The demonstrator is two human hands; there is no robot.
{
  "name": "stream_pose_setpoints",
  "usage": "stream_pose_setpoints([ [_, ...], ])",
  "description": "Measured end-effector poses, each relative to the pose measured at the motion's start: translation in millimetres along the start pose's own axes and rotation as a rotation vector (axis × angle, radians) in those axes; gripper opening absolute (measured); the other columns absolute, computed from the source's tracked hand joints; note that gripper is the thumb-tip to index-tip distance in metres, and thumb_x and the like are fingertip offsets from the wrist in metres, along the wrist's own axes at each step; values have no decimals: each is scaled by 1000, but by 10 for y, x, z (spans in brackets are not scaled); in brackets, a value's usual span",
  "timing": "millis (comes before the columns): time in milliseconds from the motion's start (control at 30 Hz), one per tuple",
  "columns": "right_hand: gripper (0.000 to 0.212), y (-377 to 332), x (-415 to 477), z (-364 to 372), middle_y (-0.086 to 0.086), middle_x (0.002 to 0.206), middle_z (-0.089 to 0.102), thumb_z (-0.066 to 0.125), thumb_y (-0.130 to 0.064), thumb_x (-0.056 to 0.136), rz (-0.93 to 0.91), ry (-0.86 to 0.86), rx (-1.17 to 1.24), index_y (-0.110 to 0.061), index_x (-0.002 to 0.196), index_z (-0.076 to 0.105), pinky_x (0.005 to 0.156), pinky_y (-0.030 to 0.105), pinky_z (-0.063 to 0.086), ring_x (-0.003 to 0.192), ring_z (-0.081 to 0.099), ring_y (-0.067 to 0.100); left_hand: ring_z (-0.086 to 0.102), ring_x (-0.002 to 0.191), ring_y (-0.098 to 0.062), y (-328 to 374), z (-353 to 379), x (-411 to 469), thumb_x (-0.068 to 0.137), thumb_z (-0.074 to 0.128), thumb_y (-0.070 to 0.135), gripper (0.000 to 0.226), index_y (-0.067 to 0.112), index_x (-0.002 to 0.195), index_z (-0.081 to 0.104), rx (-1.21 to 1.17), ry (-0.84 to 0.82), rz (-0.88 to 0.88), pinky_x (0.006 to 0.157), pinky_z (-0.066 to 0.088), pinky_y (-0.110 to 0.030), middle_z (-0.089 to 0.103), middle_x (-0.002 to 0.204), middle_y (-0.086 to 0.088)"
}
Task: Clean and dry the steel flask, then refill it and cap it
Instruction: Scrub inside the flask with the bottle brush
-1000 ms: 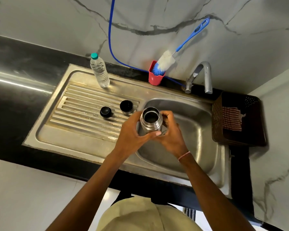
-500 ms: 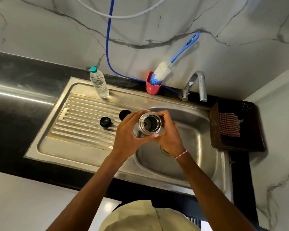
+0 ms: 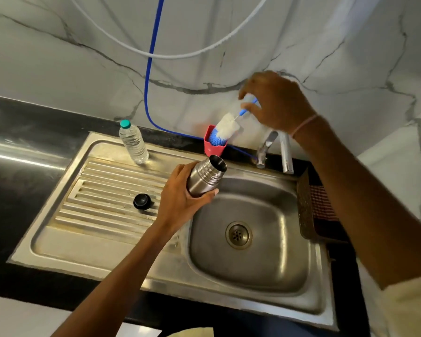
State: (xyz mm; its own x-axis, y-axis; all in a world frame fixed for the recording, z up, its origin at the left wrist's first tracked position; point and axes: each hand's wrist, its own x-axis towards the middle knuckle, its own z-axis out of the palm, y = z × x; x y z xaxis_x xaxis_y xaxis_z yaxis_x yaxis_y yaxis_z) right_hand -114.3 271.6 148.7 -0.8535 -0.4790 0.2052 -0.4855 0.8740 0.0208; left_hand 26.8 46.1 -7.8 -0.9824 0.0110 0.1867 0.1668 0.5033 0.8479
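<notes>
The left hand (image 3: 180, 198) has its fingers wrapped around the steel flask (image 3: 204, 177), probably rigid and slippery, while the right hand (image 3: 275, 103) pinches the brush handle (image 3: 247, 108).

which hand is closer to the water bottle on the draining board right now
Left. The left hand holds the steel flask just right of the water bottle; the right hand is farther right, up at the bottle brush handle.
</notes>
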Motion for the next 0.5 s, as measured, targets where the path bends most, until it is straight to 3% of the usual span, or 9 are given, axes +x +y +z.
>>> stream_pose_setpoints([
  [67, 32, 101, 342, -85, 11, 112, 68, 68, -38, 92, -68, -110, -253, -16, 115, 69, 91, 46, 47, 104, 62, 33, 61, 103, -8, -48, -21, 14, 69, 86, 55, 77, 27, 135, 57, 9, 12, -2, 87, 55, -29, 61, 120, 9],
  [167, 42, 68, 574, -45, 12, 110, 68, 70, -50, 87, -44, -332, -513, -19, 114, 69, 98, 46, 40, 102, 64, 35, 63, 102, -11, -105, -80, 21, 67, 80, 63, 80, 30, 135, 56, 41, 29, -20, 86, 57, -38, 62, 121, 9],
  [333, 41, -30, 638, 166, 12, 109, 69, 75, -48, 85, 41, -442, -481, -14, 108, 72, 83, 40, 49, 100, 66, 36, 63, 99, -12, -241, -203, 15, 65, 81, 63, 83, 30, 136, 55, 55, 45, -30, 85, 58, -35, 62, 120, 8],
  [500, 21, -67, 599, 292, 9, 94, 68, 76, -32, 87, 34, -396, -529, -14, 94, 70, 74, 37, 44, 86, 65, 30, 63, 102, -11, -335, -254, 4, 65, 94, 46, 85, 28, 138, 55, 55, 76, -49, 84, 60, -35, 62, 124, 6],
])
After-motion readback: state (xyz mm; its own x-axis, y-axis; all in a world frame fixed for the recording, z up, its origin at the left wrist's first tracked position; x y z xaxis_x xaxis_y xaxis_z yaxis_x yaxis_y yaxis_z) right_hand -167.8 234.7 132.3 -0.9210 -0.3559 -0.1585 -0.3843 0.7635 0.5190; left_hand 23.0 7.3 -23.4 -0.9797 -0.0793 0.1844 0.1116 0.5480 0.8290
